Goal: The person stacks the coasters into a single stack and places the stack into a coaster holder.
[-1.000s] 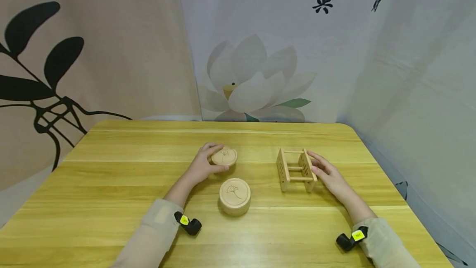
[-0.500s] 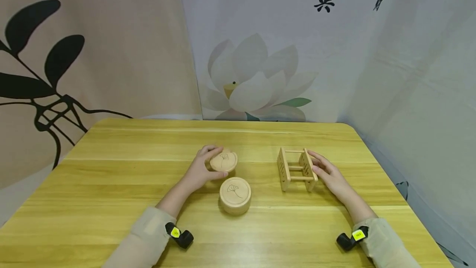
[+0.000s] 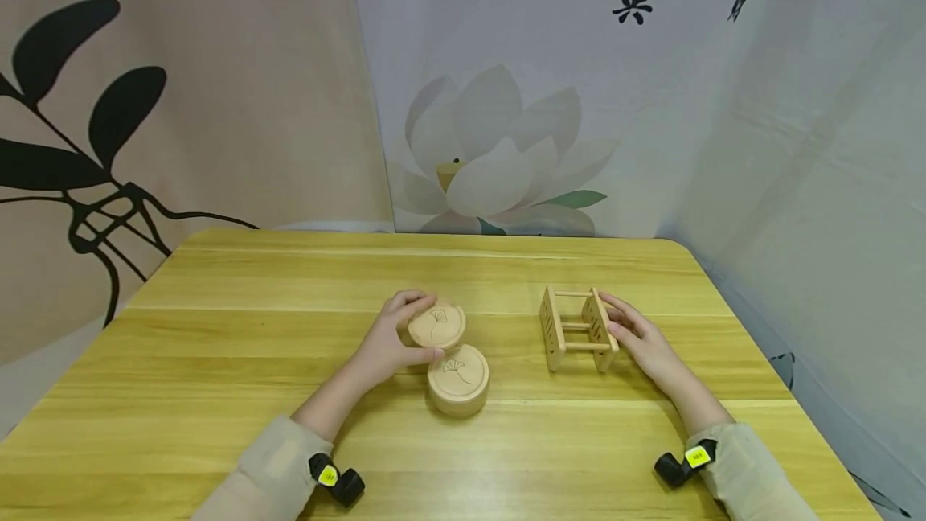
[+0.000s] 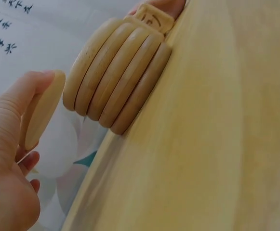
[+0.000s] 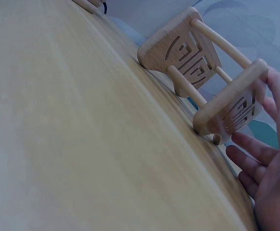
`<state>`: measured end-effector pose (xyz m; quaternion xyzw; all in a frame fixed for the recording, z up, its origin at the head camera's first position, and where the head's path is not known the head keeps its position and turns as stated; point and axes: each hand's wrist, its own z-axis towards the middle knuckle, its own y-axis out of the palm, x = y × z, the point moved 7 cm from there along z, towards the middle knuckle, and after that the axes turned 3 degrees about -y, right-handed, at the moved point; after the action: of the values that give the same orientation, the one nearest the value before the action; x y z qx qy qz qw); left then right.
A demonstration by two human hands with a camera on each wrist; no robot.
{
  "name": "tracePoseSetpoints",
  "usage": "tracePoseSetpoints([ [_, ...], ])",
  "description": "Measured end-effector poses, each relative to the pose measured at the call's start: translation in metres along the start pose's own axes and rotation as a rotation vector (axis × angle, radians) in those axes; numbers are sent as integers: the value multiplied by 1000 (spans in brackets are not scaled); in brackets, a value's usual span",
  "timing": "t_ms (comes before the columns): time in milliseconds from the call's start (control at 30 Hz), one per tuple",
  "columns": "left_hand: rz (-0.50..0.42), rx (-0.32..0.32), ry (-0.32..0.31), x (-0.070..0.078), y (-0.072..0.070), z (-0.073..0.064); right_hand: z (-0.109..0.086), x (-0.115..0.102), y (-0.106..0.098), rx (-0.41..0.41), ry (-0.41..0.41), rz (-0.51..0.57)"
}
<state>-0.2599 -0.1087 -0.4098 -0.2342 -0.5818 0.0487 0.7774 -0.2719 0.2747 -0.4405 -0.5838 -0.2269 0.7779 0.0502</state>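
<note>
Left hand [image 3: 391,342] pinches pale round wooden disc [image 3: 437,324] near pale cylindrical wooden stack [image 3: 459,380] (too low a pass could topple it); right hand [image 3: 646,348] grasps pale slotted wooden rack [image 3: 596,324] with bent fingers.

The pale-tan disc [image 3: 437,328] and stack [image 3: 459,394] at centre bear dark leaf outlines; the tan rack [image 3: 576,327], slotted fretwork; the desk [image 3: 217,328] is grained yellow; upper left, black leaves [image 3: 127,115] mark beige cloth [image 3: 282,87].

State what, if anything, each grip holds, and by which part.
The left grip holds a wooden disc by its edge; the right grip touches the rack's end panel, hold unclear.
</note>
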Motion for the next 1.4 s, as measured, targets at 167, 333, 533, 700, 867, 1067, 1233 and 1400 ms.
tracePoseSetpoints([
  [167,4,-12,-2,4,3,-5,0,1,0,2,4,0],
  [333,3,-23,-11,9,6,-10,1,0,1,1,1,8],
  [533,4,-48,-17,12,10,-15,2,0,1,4,-13,8],
  [700,-2,-74,-8,16,16,-18,1,0,1,6,-10,-1],
  [867,2,-97,10,17,21,-21,0,0,1,14,10,5],
  [1067,17,-112,21,18,25,-24,0,-1,1,8,-6,8],
  [1233,14,-121,12,18,27,-28,0,-2,1,2,-9,13],
  [1400,25,-133,25,19,29,-31,0,-1,1,3,-2,9],
])
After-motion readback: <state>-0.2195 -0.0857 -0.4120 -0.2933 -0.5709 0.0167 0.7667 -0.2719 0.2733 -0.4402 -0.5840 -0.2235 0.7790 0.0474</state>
